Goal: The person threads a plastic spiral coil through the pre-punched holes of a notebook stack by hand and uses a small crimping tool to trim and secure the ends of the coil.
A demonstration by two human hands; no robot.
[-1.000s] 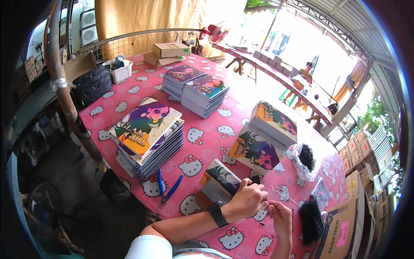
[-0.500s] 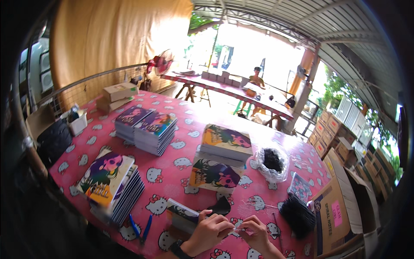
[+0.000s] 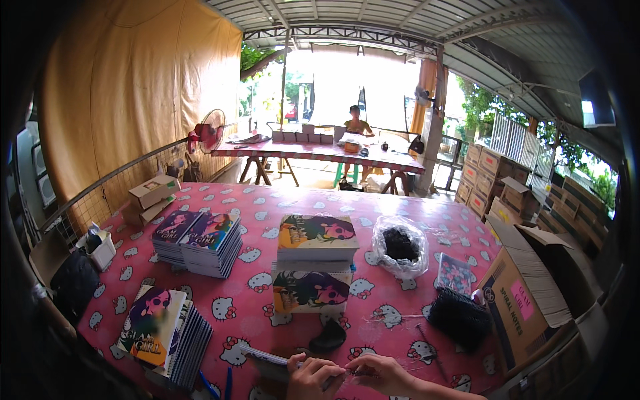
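At the table's near edge my left hand (image 3: 312, 377) is closed on a notebook (image 3: 265, 356), seen almost edge-on, its near part cut off by the lower edge. My right hand (image 3: 377, 373) comes in from the right, fingertips pinched together and meeting those of the left hand. Whatever lies between the fingertips is too small to make out. Just beyond the hands is a black, rounded object (image 3: 328, 336). To the left, blue-handled pliers (image 3: 229, 383) show only in part.
Stacks of spiral notebooks (image 3: 312, 291) stand on the pink patterned tablecloth (image 3: 230, 310), left and centre. Toward the right are a plastic bag (image 3: 400, 248) with black contents, a bundle of black coils (image 3: 459, 317), a thin rod (image 3: 432, 350) and a cardboard box (image 3: 523, 307). A person (image 3: 358, 127) sits at a farther table.
My view has tilted up and turned, so the table things shift in the picture. The notebook now shows mostly its edge, where its cover showed before. Both hands stay close together, fingertips meeting.
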